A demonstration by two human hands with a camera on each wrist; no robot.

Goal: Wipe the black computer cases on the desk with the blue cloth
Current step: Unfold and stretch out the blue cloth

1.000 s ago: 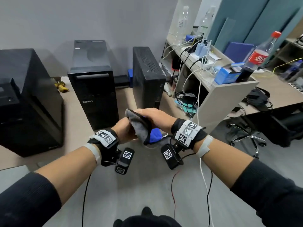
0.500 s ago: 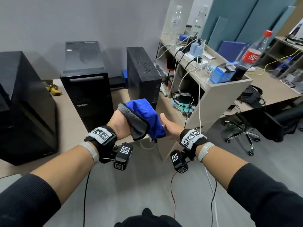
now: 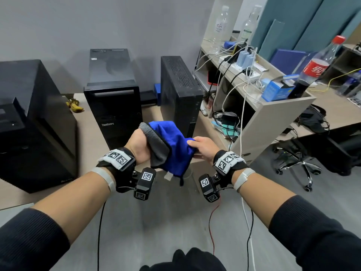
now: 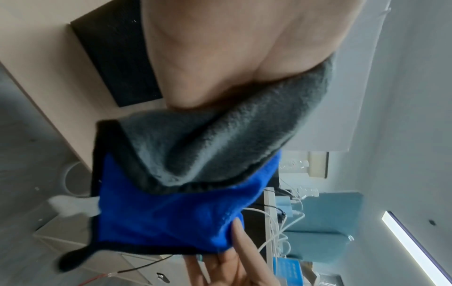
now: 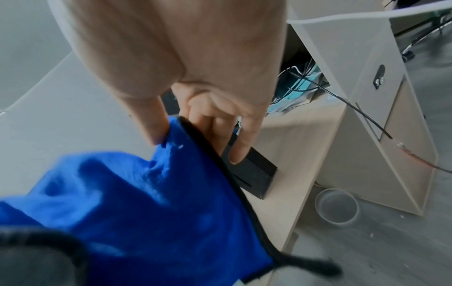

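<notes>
While the soft, limp blue cloth [image 3: 172, 147] is bunched in the left hand [image 3: 139, 147], its edge is pinched by the right hand [image 3: 203, 148]; a folded pad would probably wipe best.

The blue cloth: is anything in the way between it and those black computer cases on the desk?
Nothing visible blocks it. The blue cloth hangs between the left hand and right hand, just in front of the middle case and slim case, with only open air between them.
</notes>
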